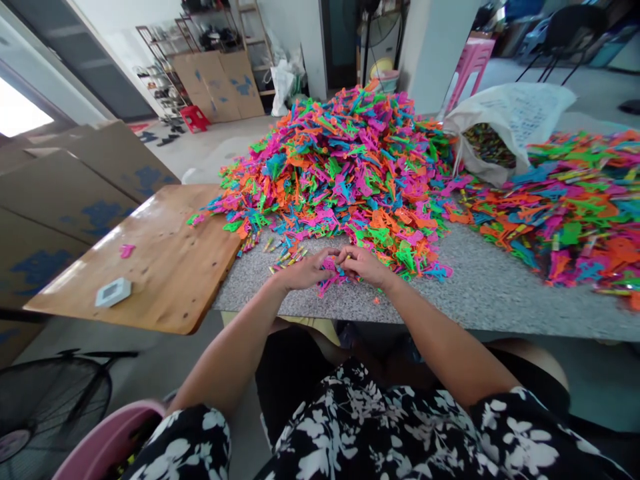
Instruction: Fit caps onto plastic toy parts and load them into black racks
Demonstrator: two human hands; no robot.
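Near the front edge of the grey speckled table, my two hands meet fingertip to fingertip. My left hand is closed around a small pink plastic piece, partly hidden by the fingers. My right hand is pinched, with a tiny yellowish bit showing at its fingertips, too small to name. Below the hands lie a few loose pink and blue plastic pieces. Just left of them are scattered short yellow sticks or tubes. Behind rises a big heap of pink, orange, green and blue plastic pieces.
A second heap spreads at the right, beside a white sack of small dark pieces. On the left, a wooden board bears a white device and a pink piece. A pink tub stands low left.
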